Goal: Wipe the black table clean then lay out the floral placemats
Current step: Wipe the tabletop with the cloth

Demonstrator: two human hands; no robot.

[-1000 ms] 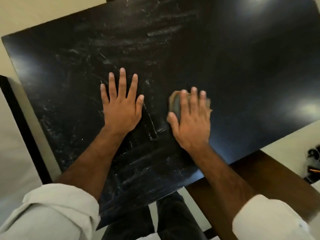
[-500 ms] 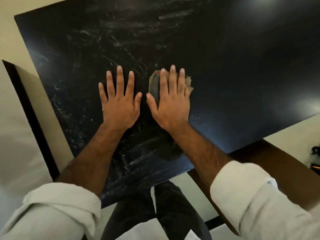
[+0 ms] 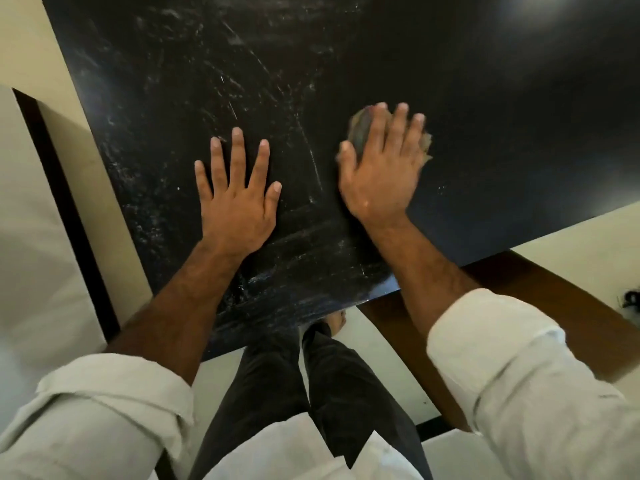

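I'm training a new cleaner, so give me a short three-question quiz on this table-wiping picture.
1. Fill in: the left hand lies ____ on the black table, fingers spread.
2. The cloth is under: A the left hand, B the right hand, C neither.
3. True or false: whitish smears show on the table around the left hand.
Key: 1 flat; 2 B; 3 true.

Dim scene. Soft glare on the black table, far right. My right hand is motion-blurred. Frame edges bow.
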